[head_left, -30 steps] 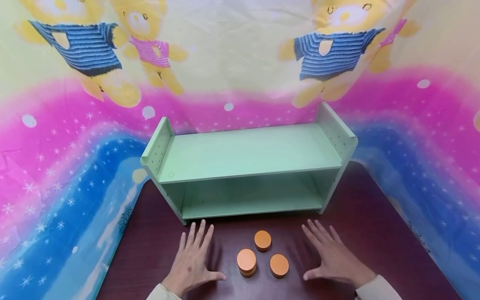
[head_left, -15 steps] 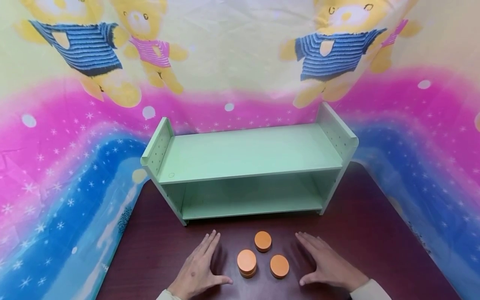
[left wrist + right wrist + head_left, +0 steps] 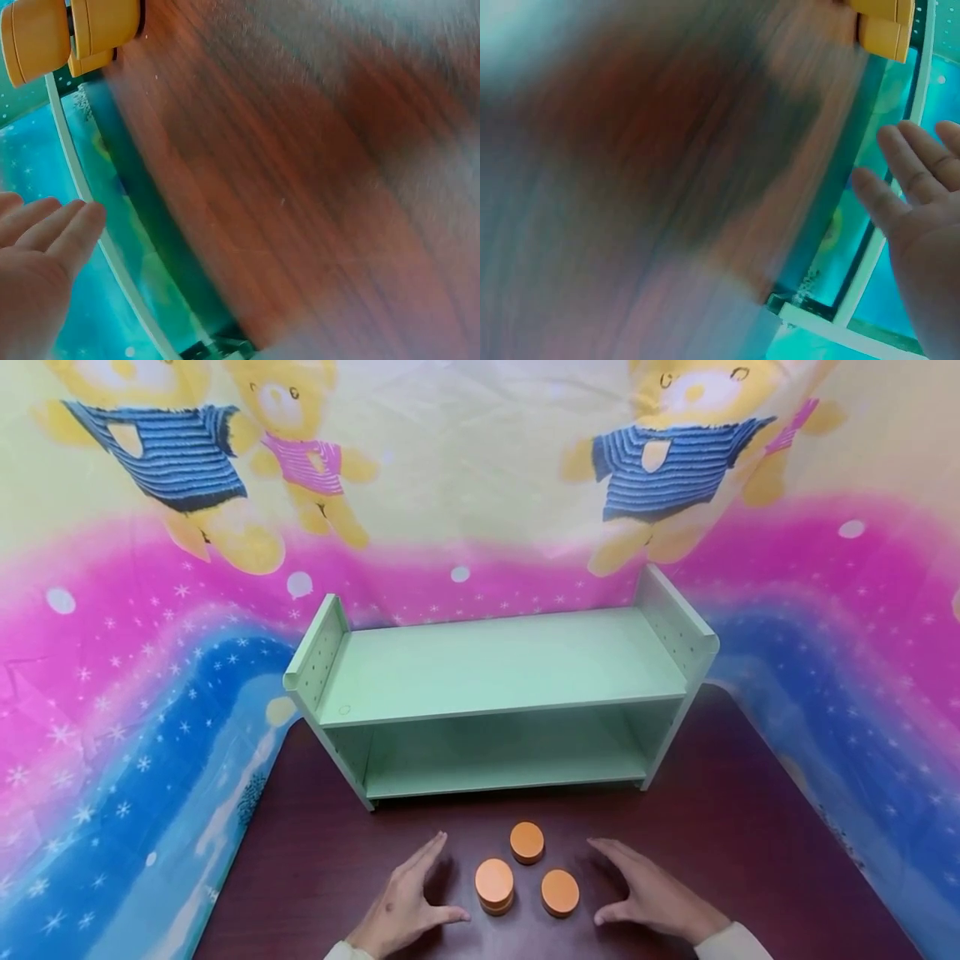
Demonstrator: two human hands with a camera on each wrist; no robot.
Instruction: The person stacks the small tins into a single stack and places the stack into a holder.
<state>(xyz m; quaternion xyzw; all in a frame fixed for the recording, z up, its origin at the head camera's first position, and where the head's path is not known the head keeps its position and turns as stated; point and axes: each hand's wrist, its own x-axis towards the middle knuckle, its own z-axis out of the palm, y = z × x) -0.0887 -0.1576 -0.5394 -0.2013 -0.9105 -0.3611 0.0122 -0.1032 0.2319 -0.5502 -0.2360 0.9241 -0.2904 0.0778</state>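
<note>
Between the two hands stand round orange discs, like low lidded tins. The left one [image 3: 494, 882] appears to be a stack of two. A single disc [image 3: 527, 842] lies farther back, and another disc [image 3: 560, 893] lies at the right. My left hand [image 3: 406, 902] is left of the stack, thumb pointing toward it, apart from it and holding nothing. To the right of the discs is my right hand [image 3: 662, 896], fingers extended and thumb spread, also touching none of them. Both wrist views show extended fingers and part of the orange discs [image 3: 111, 26] at an upper corner.
A pale green two-tier shelf [image 3: 502, 664] with raised side panels stands behind the discs on the dark reddish-brown table [image 3: 750, 860]. Behind and around the table hangs a colourful cloth backdrop [image 3: 465, 460] printed with teddy bears.
Both hands have moved inward, closer to the discs, and their fingers, spread wide earlier, have come together. The discs and shelf stay where they were.
</note>
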